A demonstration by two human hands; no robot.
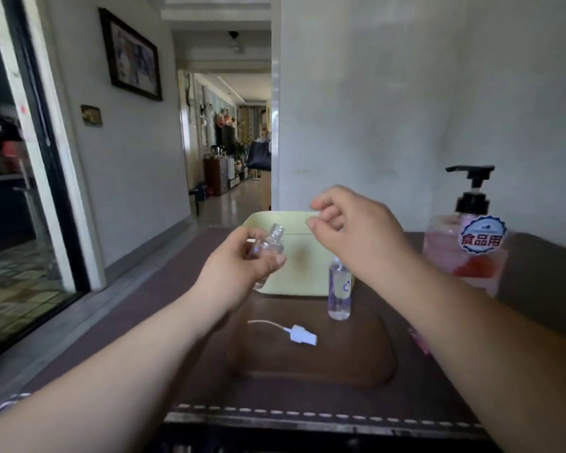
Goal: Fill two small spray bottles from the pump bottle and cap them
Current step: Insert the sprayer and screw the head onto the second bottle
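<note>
Brown table (307, 364): left hand (239, 273) grips uncapped (tilted) bottle (268, 246).

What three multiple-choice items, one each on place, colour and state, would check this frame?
1. Where does the loose spray cap lie?
A. on the table in front of the tray
B. in the tray
C. on the pump bottle

2. What colour is the pump bottle head?
A. white
B. black
C. green

3. What state is the small bottle in the left hand?
A. capped
B. open-necked
C. lying flat

Key: 1 A, it rests on the brown table nearer than the tray; 2 B, the pump is black; 3 B, its threaded neck is bare.
</note>
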